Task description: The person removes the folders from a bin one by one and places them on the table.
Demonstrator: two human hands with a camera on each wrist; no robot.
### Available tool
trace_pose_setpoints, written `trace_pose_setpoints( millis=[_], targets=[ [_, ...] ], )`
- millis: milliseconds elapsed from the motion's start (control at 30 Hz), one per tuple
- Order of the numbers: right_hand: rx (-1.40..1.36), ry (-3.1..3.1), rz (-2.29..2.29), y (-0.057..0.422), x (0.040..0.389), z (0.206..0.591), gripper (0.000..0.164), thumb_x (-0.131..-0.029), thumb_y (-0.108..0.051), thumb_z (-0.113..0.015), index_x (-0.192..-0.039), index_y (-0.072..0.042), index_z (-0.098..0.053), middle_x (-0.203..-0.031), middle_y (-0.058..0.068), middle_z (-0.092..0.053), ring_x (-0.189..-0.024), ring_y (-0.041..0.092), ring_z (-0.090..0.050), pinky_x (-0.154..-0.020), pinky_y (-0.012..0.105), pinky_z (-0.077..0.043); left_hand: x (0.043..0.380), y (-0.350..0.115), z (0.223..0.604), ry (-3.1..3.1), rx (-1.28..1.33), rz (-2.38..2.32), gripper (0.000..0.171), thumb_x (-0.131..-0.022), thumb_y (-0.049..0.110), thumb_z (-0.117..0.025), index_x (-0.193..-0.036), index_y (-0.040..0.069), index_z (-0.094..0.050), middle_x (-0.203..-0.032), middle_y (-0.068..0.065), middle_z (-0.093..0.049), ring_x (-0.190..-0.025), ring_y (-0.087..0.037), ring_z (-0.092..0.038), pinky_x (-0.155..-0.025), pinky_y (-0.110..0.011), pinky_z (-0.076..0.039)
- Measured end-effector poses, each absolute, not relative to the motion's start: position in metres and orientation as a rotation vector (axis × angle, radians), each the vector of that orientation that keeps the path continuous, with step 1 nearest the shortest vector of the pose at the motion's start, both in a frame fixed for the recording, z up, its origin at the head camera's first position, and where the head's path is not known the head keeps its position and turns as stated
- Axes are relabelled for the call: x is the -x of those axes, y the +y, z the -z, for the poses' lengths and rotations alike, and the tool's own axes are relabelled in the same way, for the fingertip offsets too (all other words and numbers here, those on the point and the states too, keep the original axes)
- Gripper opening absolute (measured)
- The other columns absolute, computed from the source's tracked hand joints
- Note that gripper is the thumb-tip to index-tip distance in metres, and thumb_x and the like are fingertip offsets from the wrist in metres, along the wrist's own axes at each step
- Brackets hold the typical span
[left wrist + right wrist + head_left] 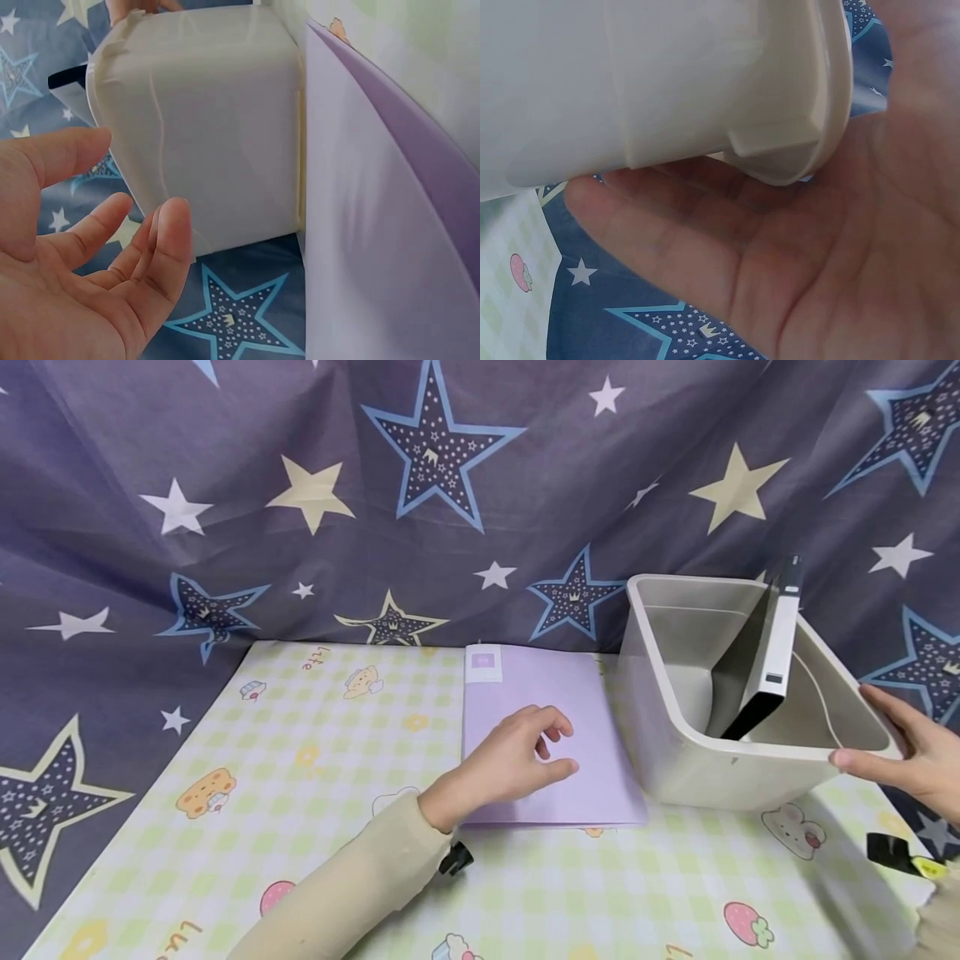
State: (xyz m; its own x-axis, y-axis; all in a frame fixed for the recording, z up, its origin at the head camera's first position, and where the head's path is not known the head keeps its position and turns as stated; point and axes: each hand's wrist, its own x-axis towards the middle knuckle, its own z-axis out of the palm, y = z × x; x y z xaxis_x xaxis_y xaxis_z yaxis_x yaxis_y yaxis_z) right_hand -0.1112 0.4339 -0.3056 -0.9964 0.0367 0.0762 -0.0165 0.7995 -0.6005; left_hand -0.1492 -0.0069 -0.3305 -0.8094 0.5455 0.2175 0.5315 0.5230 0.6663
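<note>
A light purple folder (540, 685) with a white label in its top left corner lies on the table. Over it is my left hand (517, 756), fingers loosely bent, holding nothing. In the left wrist view, the palm and fingers of the left hand (112, 247) show beside the folder (367, 195), whose layers part slightly at the edge. My right hand (915, 752) grips the right front corner of a pale grey plastic bin (675, 768), thumb at the rim. The right wrist view has its fingers (667, 232) along the outside of the bin (682, 82).
Inside the bin leans a flat black-and-white object (776, 635), its top end above the rim. The table wears a green-and-white checked cloth (337, 718) with cartoon prints. Behind it hangs a dark curtain (480, 468) patterned with stars.
</note>
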Motion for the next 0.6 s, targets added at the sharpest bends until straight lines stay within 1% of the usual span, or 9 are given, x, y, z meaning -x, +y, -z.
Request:
trace_pose_setpoints(
  millis=[400,533,567,600],
  targets=[
    [0.02,-2.898,-0.98,0.433,0.111,0.305,0.105,-0.085,-0.02,-0.073,-0.151,-0.002,0.007,-0.141,0.046,-0.016,-0.109,0.056,-0.031,-0.059,0.002,-0.029,0.152,0.007,0.319,2.728,-1.022,-1.141,0.03,-0.083,0.027,-0.074,-0.107,0.018,-0.058,-0.096,0.004,-0.055,-0.076,-0.007,-0.057,-0.075,-0.022,-0.043],
    [0.017,-2.901,-0.986,0.434,0.111,0.305,0.104,-0.085,-0.02,-0.073,-0.15,-0.001,0.007,-0.141,0.046,-0.016,-0.109,0.056,-0.031,-0.059,0.002,-0.029,0.153,0.012,0.317,2.728,-1.051,-1.129,0.03,-0.083,0.027,-0.073,-0.107,0.017,-0.058,-0.096,0.003,-0.055,-0.077,-0.008,-0.058,-0.076,-0.021,-0.043],
    [0.017,-2.901,-0.986,0.434,0.111,0.305,0.104,-0.085,-0.02,-0.073,-0.15,-0.001,0.007,-0.141,0.046,-0.016,-0.109,0.056,-0.031,-0.059,0.002,-0.029,0.153,0.013,0.317,2.73,-1.06,-1.126,0.03,-0.083,0.027,-0.073,-0.107,0.017,-0.058,-0.096,0.003,-0.055,-0.077,-0.008,-0.058,-0.076,-0.021,-0.043],
    [0.015,-2.9,-0.985,0.434,0.111,0.305,0.104,-0.085,-0.02,-0.073,-0.15,-0.001,0.006,-0.141,0.046,-0.016,-0.109,0.048,-0.037,-0.059,0.002,-0.03,0.154,0.014,0.316,2.73,-1.068,-1.124,0.03,-0.083,0.027,-0.073,-0.107,0.017,-0.058,-0.096,0.003,-0.056,-0.077,-0.008,-0.058,-0.076,-0.021,-0.042]
  ],
)
